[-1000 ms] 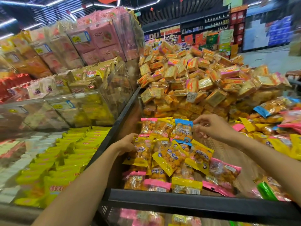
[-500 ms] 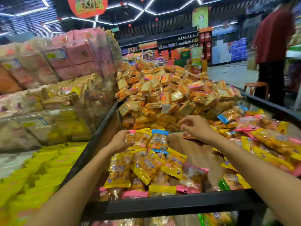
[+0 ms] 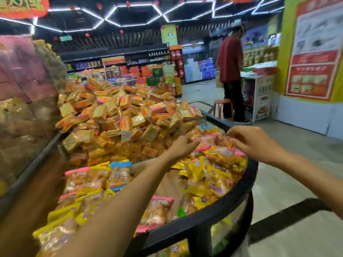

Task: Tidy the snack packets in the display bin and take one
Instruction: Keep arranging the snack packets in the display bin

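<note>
Both the left hand [image 3: 181,145] and right hand [image 3: 254,140] reach with curled fingers into the snack packets [image 3: 213,164] heaped against the display bin's curved black rim [image 3: 222,204], grip blurred, open aisle floor [image 3: 289,179] beyond.

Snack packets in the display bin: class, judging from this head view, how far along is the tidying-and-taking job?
Done: little shows as finished; packets on the bin's left side lie in rough overlapping rows. In hand: the left hand and right hand both reach into the loose heap on the right, fingers at a pink-topped packet; blur hides the grip. Left: that heap is still jumbled against the black rim, and no packet is lifted clear.
</note>
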### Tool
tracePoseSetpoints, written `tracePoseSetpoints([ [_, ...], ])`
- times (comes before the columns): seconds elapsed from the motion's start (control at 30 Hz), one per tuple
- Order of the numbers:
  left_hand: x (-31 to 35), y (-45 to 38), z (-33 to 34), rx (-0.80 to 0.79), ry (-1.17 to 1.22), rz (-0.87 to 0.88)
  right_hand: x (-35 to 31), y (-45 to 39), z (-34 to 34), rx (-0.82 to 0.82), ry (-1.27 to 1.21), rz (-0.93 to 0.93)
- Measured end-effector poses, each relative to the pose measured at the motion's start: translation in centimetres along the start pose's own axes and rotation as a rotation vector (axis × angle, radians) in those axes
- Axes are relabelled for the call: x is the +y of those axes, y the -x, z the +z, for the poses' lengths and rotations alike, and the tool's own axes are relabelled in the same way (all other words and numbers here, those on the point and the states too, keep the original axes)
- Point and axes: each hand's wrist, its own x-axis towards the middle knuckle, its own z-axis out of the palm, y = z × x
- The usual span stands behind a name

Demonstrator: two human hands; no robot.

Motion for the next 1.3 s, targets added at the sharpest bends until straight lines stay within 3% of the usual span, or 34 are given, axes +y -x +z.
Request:
tracePoseSetpoints([
  [0.17, 4.0, -0.5, 4.8, -0.048, 0.016, -0.047, 3.1, 2.4, -0.8, 0.004, -0.015, 0.064],
  [0.37, 3.9, -1.9, 7.2, 0.014, 0.015, -0.170, 4.9, 4.5, -1.6, 0.000, -0.043, 0.141],
  [0.57, 3.3, -2.5, 8.5, 0.042, 0.210, -0.293, 4.9, 5.4, -2.2, -0.025, -0.047, 0.194],
  [0.87, 5.4, -2.4, 8.8, 0.205, 0.186, -0.161, 3.8, 5.5, -2.7, -0.037, -0.045, 0.203],
  [1.07, 3.8, -1.3, 4.2, 0.296, 0.340, -0.077, 1.4, 4.0, -2.2, -0.037, -0.062, 0.118],
  [1.3, -4.3, 5.0, -5.5, 0.383, 0.423, -0.098, -5.1, -0.8, 3.2, -0.066, -0.082, -0.065],
])
